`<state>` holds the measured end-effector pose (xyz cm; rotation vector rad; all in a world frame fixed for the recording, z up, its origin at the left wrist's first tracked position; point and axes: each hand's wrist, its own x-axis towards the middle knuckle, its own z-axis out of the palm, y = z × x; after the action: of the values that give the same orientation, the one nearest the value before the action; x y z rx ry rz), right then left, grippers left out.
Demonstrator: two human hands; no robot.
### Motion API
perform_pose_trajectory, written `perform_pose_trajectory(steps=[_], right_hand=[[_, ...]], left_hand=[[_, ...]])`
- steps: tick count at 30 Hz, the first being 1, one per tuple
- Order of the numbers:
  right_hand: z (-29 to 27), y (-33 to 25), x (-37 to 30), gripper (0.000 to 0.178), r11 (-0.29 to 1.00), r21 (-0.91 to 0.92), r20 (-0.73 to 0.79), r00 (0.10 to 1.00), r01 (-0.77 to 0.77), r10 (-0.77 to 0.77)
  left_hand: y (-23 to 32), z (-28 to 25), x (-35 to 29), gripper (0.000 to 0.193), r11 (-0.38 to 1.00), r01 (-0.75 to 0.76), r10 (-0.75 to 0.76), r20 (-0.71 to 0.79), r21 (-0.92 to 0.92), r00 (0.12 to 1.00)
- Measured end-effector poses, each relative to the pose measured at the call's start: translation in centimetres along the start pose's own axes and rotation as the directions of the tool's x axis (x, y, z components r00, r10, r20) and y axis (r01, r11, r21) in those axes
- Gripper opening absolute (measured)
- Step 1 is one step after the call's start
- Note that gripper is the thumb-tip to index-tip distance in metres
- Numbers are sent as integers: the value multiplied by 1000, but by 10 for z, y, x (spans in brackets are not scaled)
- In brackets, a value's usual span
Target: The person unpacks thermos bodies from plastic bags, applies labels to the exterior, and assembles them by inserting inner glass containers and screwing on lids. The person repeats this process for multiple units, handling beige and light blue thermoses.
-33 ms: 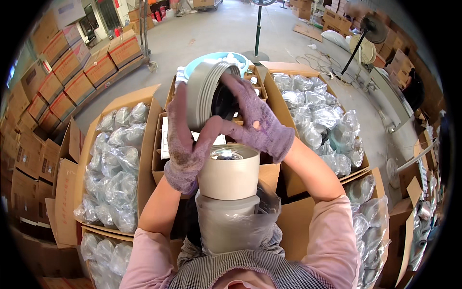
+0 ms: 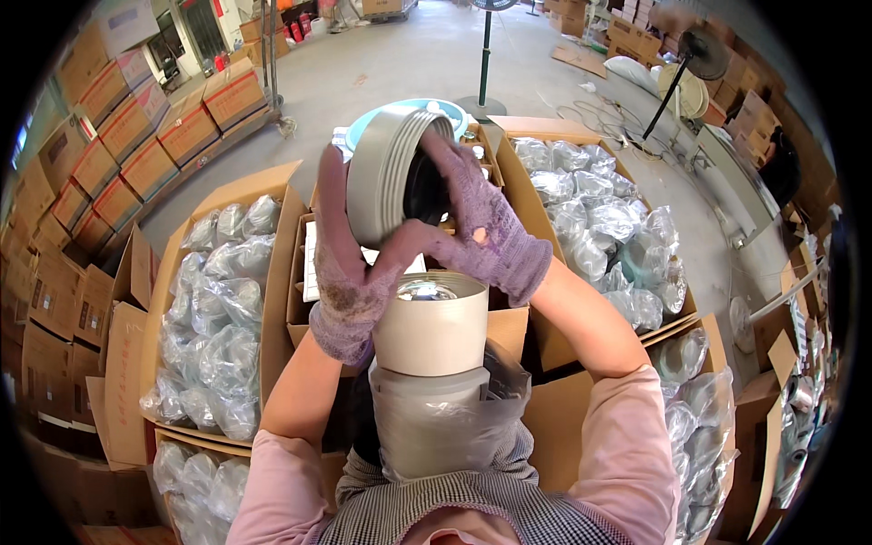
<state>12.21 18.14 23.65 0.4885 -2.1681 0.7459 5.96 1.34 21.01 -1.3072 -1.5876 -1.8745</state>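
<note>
A grey, round, ribbed cap (image 2: 377, 186) is held up in front of me, tilted on its side, its black inner part facing right. My left hand (image 2: 350, 272), in a stained purple work glove, grips it from the left and below. Fingers of my gloved right hand (image 2: 486, 222) curl over its right rim at the black inside; a small hole shows in that glove. Just below, apart from the cap, stands a cream cylindrical housing (image 2: 430, 336) with shiny metal inside its open top. A clear plastic bag (image 2: 445, 427) wraps its lower part.
Open cartons (image 2: 277, 300) of plastic-wrapped parts (image 2: 227, 354) flank me on both sides. Behind the cap are a light blue basin (image 2: 363, 123) with white pieces and another carton. Stacked boxes (image 2: 150, 168) stand at left; pedestal fans (image 2: 486, 68) and cables lie farther off.
The cap and both hands have shifted very slightly up and to the left. My grip looks the same.
</note>
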Motion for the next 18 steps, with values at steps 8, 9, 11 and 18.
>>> perform_pose_trajectory(steps=[8,9,11,18], right_hand=[[24,12,0,72,998,25,-262,963,-55,59],[23,9,1,69,999,32,-249,968,-38,44],[24,8,-1,61,998,48,-207,977,-42,51],[18,18,-13,42,927,322,-42,975,-191,216]], left_hand=[[-8,4,2,75,790,412,-296,306,-455,905],[-9,0,6,74,925,230,-133,310,-301,941],[8,0,19,72,947,-306,259,330,97,907],[-15,-6,24,68,907,-409,319,477,96,819]])
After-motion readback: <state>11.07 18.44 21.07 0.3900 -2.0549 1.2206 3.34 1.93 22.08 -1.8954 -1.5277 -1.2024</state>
